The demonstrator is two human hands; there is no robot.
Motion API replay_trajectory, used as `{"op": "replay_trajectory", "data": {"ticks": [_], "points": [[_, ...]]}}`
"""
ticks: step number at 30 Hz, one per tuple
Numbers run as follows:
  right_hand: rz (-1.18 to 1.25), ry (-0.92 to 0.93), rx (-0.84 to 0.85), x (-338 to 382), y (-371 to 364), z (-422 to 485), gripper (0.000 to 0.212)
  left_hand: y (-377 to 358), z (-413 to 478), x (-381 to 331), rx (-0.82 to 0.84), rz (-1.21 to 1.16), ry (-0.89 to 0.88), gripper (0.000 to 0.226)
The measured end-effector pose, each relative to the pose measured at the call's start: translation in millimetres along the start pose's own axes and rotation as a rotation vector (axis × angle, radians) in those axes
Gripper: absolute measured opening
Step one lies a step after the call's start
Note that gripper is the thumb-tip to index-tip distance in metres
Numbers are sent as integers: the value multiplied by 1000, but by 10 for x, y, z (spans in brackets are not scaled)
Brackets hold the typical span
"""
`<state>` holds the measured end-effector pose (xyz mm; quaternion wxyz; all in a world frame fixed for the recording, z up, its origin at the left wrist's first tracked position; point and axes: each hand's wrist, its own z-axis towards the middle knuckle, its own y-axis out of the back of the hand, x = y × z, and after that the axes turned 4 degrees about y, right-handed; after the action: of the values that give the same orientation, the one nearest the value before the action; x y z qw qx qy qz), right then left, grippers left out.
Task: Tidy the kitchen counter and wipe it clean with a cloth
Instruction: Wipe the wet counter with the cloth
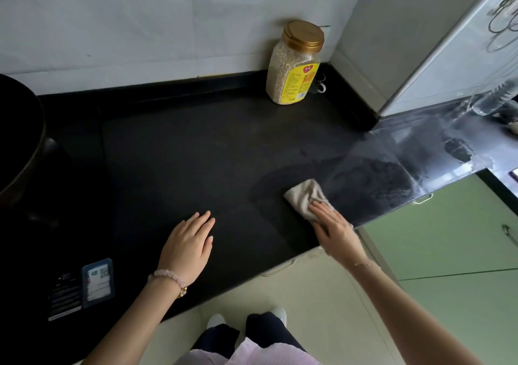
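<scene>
A black kitchen counter (pixel 196 146) fills the middle of the view. A beige cloth (pixel 304 195) lies bunched on it near the front right edge, and my right hand (pixel 335 230) presses flat on the cloth's near part, fingers together. A damp streak shows on the counter around the cloth. My left hand (pixel 187 242) rests palm down on the bare counter to the left, fingers slightly apart, holding nothing. A pink bead bracelet sits on that wrist.
A clear jar of grains with a gold lid (pixel 297 65) stands at the back by the wall corner. A dark round pot (pixel 19 140) is at the far left. A blue-labelled card (pixel 98 282) lies front left. Green cabinet doors (pixel 448 238) are at right.
</scene>
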<state>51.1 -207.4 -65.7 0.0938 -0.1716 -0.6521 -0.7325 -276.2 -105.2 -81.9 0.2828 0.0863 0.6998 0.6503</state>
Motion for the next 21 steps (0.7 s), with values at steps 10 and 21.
{"op": "replay_trajectory", "data": {"ticks": [10,21], "points": [[-32,-351,23,-571,173,1038,46,11,62,-198,27,55,11,46],[42,46,59,436,-287,1202,43,-8,67,-240,27,-3,74,40]]}}
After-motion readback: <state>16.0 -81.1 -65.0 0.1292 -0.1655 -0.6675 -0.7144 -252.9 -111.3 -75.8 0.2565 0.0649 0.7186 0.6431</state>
